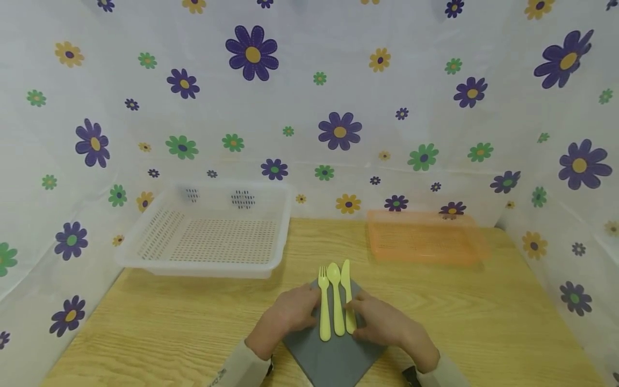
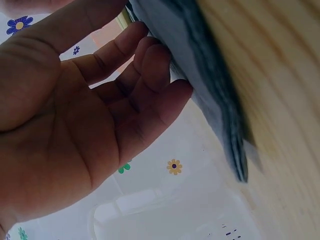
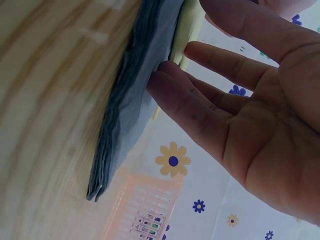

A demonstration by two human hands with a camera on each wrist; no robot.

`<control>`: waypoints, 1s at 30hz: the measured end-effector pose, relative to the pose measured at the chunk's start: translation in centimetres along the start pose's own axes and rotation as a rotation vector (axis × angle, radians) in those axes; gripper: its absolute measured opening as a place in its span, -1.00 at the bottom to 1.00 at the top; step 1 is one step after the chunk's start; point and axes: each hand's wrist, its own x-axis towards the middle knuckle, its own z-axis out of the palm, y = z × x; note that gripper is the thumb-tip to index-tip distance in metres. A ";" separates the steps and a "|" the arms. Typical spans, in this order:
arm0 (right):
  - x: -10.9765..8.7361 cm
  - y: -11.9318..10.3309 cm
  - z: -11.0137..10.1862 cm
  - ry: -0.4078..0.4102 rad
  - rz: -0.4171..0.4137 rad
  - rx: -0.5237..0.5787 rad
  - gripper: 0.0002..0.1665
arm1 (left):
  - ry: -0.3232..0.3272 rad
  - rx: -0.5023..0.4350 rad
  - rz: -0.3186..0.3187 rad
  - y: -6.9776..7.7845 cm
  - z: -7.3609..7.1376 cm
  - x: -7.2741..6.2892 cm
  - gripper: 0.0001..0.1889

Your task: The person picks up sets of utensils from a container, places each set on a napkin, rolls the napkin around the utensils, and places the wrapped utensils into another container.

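A grey folded napkin (image 1: 335, 361) lies cornerwise on the table, its stacked layers visible in both wrist views. On it, side by side, are a pale yellow fork (image 1: 324, 314), spoon (image 1: 336, 301) and knife (image 1: 345, 275). My left hand (image 1: 296, 310) rests at the napkin's left edge, beside the fork, its fingertips touching the cloth. From the other side my right hand (image 1: 382, 321) reaches over the napkin, fingertips on the cloth and against the knife. The fingers of both hands are loosely bent, and neither is wrapped around anything.
A white perforated basket (image 1: 278, 236) stands at the back left of the wooden table (image 1: 179, 322). At the back right is a shallow orange basket (image 1: 425, 258). A flowered plastic sheet (image 1: 300, 107) encloses the table's back and sides.
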 end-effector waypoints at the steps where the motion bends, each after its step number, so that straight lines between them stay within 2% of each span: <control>1: 0.0 0.0 0.0 0.003 -0.002 -0.004 -0.40 | 0.000 0.000 -0.001 0.0 0.0 0.0 -0.72; 10: -0.1 0.3 0.0 0.005 -0.033 0.010 -0.49 | -0.026 0.027 0.034 -0.5 0.2 -0.5 -0.75; 15: -0.8 0.4 -0.3 -0.031 -0.035 -0.038 -0.65 | -0.070 0.051 0.078 -0.7 -0.3 -1.7 -0.66; 19: -1.6 0.1 -0.7 -0.078 -0.023 -0.033 -0.67 | -0.101 0.102 0.113 -0.6 -0.7 -2.9 -0.63; 25: -2.2 -0.6 -0.9 -0.171 0.001 -0.021 -0.64 | -0.165 0.139 0.147 0.3 -1.1 -3.8 -0.64; 27: -2.3 -0.7 -0.8 -0.181 -0.003 -0.031 -0.61 | -0.182 0.163 0.145 0.7 -1.0 -3.9 -0.62; 30: -2.4 -0.7 -0.5 -0.182 -0.004 -0.051 -0.57 | -0.205 0.206 0.108 1.3 -0.8 -3.9 -0.56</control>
